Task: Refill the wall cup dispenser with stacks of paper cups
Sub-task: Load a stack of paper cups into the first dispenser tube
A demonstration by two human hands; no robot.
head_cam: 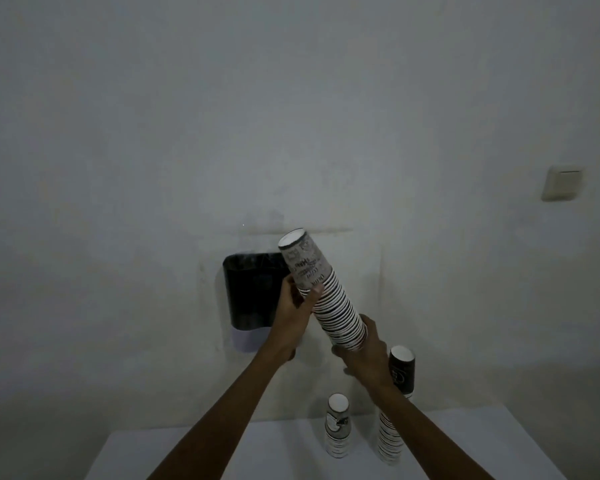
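Note:
A long stack of paper cups (329, 296) is held tilted in the air, its closed end up and to the left. My left hand (297, 303) grips it near the upper part. My right hand (368, 358) supports its lower, open end. Behind and left of the stack, the dark wall cup dispenser (246, 289) hangs on the wall, its top open. A short stack of cups (337, 426) and a taller stack of cups (394, 424) stand upside down on the white table (187, 452); my right forearm partly hides the taller one.
A light switch (563, 182) sits on the wall at the right. The pale wall (291, 116) fills most of the view. The table's left edge runs diagonally at the lower left.

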